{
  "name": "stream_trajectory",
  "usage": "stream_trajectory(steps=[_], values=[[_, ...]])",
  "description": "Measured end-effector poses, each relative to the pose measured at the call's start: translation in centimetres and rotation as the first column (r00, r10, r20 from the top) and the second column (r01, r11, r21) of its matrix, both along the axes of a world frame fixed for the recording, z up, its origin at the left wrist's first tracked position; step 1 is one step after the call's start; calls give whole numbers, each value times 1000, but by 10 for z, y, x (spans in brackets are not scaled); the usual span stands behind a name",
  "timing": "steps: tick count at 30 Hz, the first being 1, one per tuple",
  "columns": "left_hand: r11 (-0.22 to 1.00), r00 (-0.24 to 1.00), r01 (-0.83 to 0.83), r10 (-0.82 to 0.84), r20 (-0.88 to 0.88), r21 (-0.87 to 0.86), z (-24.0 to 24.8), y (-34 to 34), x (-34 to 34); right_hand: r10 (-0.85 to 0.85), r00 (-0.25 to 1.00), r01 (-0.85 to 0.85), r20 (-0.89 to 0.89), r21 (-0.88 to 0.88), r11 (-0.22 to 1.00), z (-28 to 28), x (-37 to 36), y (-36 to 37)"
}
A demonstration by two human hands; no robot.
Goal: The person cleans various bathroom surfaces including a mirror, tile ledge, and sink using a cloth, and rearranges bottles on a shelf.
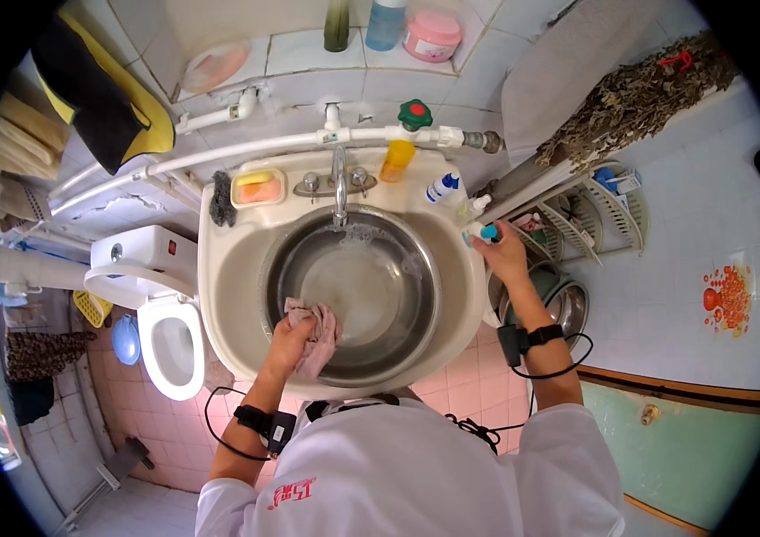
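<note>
**Current Arrangement — Two Separate Grips**

The left hand (290, 345) is closed around a crumpled pinkish cloth (320, 351), positioned over the near-left part of the metal basin (420, 282). Whether the cloth touches the basin wall cannot be determined.

The right hand (507, 255) is well apart from the left — its fingers are clamped on a small bottle (489, 232) with a blue cap, at the right edge of the sink (230, 286). Whether this bottle is raised off the edge cannot be determined.

The basin sits inside the sink, beneath the faucet (340, 183), and contains water. Left of the faucet: a soap dish (239, 199) holding yellow and orange soap, with a dark scrubber (222, 200) beside it. Right of the faucet: a yellow cup (397, 161), a blue-and-white bottle (442, 188) and a pump bottle (473, 208).
</note>
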State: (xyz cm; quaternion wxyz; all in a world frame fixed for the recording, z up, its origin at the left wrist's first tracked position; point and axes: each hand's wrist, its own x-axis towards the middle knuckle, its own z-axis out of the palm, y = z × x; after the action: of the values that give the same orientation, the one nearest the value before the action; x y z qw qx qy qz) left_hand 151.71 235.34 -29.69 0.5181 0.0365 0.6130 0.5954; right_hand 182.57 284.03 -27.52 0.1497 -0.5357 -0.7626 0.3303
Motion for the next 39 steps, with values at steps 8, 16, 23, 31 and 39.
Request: stream_trajectory(steps=[8,16,23,31,39], values=[[1000,999,-21,21,35,10,1,-8,10,25,1000,-25,1,119,993,-6,-15,-19],[1000,999,13,-14,49,23,5,-69,-37,228,923,-180,-310,176,968,161,-152,-88],[998,999,28,-29,25,62,24,-102,-69,435,790,-263,-432,402,877,304,-362,-98],[990,997,-73,72,13,121,12,-150,-103,239,967,-133,-84,633,763,306,-504,-59],[994,1000,-24,23,7,105,9,-136,-110,244,959,-95,-143,651,753,274,-512,-42]])
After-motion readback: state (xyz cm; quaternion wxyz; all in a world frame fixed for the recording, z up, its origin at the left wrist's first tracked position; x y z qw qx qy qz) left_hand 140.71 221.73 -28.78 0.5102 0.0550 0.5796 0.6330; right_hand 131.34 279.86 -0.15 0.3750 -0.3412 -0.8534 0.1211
